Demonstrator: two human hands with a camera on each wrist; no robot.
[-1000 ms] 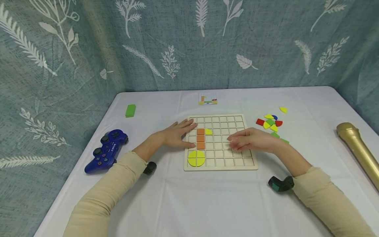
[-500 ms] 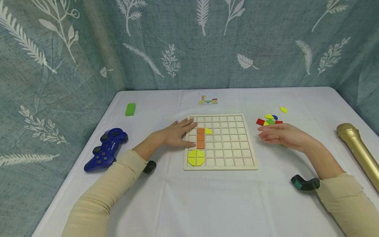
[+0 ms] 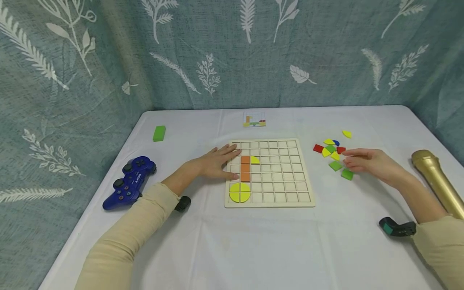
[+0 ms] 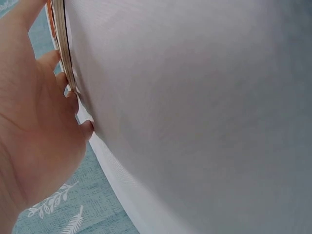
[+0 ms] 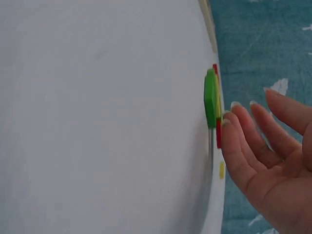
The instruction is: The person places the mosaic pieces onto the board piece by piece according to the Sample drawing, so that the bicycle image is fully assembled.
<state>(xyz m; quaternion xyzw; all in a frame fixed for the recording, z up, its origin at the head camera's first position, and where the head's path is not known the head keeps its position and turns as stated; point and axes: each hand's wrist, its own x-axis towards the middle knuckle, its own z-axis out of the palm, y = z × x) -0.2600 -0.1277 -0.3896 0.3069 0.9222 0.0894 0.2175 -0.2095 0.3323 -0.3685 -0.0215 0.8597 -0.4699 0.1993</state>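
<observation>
My left hand (image 3: 217,163) rests with spread fingers on the left edge of a wooden grid board (image 3: 275,204). Three orange squares (image 3: 245,168) stand in a column on the board, with a yellow quarter-circle (image 3: 255,160) beside the top one. Lower left, several yellow quarter pieces make a full circle (image 3: 240,192). Right of the board my right hand (image 3: 371,164) hovers by the loose pieces, its fingers loosely bent and holding nothing. Nearest its fingertips are a green square (image 3: 346,174), another green square (image 3: 335,166) and a red piece (image 3: 340,150). In the right wrist view green pieces (image 5: 210,97) show near the fingers.
Red, yellow, blue and green pieces (image 3: 330,148) lie scattered right of the board, one yellow piece (image 3: 346,133) farther back. A pattern card (image 3: 254,119) lies behind the board. Around it are a green block (image 3: 159,133), a blue game controller (image 3: 130,183) and a gold microphone (image 3: 436,181).
My right hand has moved right, from over the board to the far side of the loose pieces, uncovering the green squares. The left hand has stayed on the board's edge.
</observation>
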